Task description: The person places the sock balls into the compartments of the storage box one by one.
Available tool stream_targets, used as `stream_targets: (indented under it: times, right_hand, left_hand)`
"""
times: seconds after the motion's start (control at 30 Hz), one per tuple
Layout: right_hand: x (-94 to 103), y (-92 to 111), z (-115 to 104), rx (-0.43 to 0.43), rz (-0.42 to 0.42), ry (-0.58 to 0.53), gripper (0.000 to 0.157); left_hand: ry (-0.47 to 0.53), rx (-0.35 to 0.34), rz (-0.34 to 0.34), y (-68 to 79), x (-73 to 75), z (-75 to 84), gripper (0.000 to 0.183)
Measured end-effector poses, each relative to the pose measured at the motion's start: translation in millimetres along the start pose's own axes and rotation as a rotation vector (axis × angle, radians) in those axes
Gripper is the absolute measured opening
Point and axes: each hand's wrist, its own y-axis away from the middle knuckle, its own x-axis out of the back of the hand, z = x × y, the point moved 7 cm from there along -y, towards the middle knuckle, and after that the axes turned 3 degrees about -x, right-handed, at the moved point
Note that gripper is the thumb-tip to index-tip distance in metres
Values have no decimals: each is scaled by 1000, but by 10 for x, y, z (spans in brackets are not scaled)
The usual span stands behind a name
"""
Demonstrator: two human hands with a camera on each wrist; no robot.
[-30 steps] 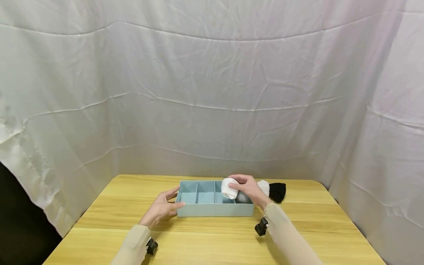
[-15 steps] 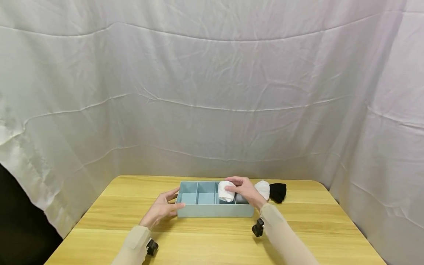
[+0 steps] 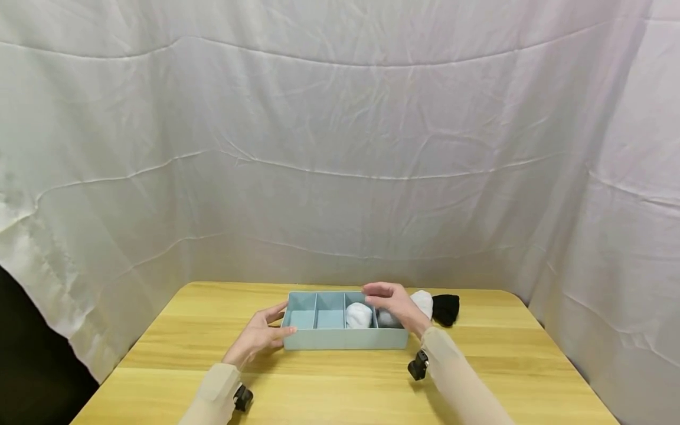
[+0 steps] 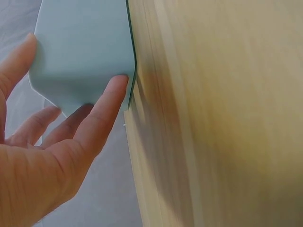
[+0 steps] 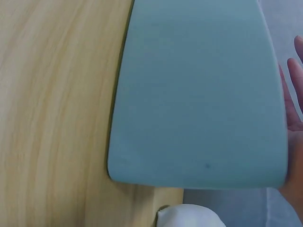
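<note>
A light blue box point(image 3: 345, 339) with a row of compartments sits on the table. My left hand point(image 3: 258, 334) holds its left end, thumb on the front corner and fingers round toward the back; the left wrist view shows the fingertips against the box point(image 4: 85, 47). A rolled white bundle, probably a sock point(image 3: 359, 316), lies in the third compartment from the left. Just above and right of it my right hand point(image 3: 395, 304) hovers with loose fingers, holding nothing. Under that hand, a grey bundle point(image 3: 388, 319) fills the rightmost compartment, partly hidden. The two left compartments hold nothing.
Right of the box, a white cloth bundle point(image 3: 423, 301) and a black one point(image 3: 445, 309) lie side by side on the wooden table point(image 3: 340, 383). A pale curtain point(image 3: 340, 206) hangs behind and along both sides.
The white bundle went left and down into the third compartment, and my right hand let go of it and drew slightly back right. My left hand stayed on the box.
</note>
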Motion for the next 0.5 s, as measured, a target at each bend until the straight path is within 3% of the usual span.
stream_targets:
  times: [0.3,0.5]
  right_hand:
    - [58,116,-116,14,2,-33,44]
    - [196,195,-92,20,39,-63,42]
  left_hand:
    - [-21,5,11,21,33,37,82]
    - [-17,7,9,30,36,48,82]
